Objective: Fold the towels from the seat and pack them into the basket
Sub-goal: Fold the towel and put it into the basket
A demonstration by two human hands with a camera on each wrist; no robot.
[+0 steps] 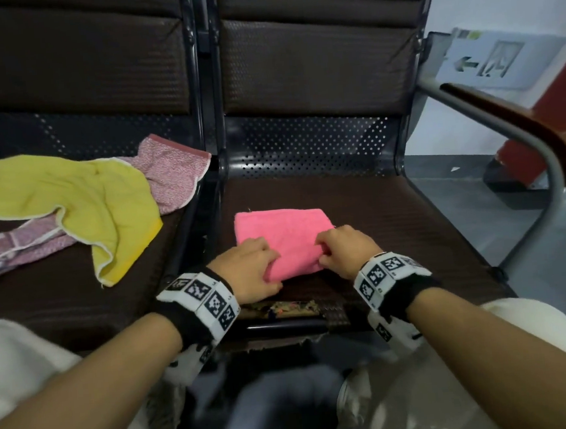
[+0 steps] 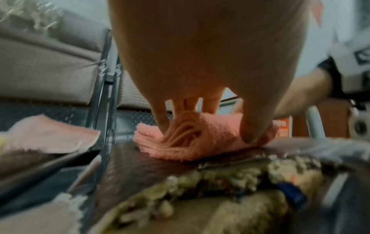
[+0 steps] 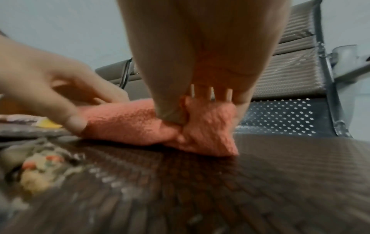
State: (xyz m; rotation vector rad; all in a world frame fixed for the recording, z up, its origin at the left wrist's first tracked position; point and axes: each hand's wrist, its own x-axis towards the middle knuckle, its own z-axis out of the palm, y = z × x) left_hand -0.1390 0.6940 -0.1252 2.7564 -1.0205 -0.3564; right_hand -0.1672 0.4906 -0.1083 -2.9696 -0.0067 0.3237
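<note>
A: Head view: pink towel (image 1: 281, 229) folded on the seat (image 1: 394, 226), left hand (image 1: 248, 269) and right hand (image 1: 343, 251) each pinching its near edge.
B: Handling?
A: Soft, light, layers likely slide; grip the stacked near corners.
B: Count?
A: One pink; beyond the left hand, one yellow towel (image 1: 81, 203), one patterned pink towel (image 1: 170, 175). No basket visible.

A public waiting area: linked perforated-metal bench seats (image 1: 306, 144) (padded) beside an exit sign (image 1: 489, 59).
</note>
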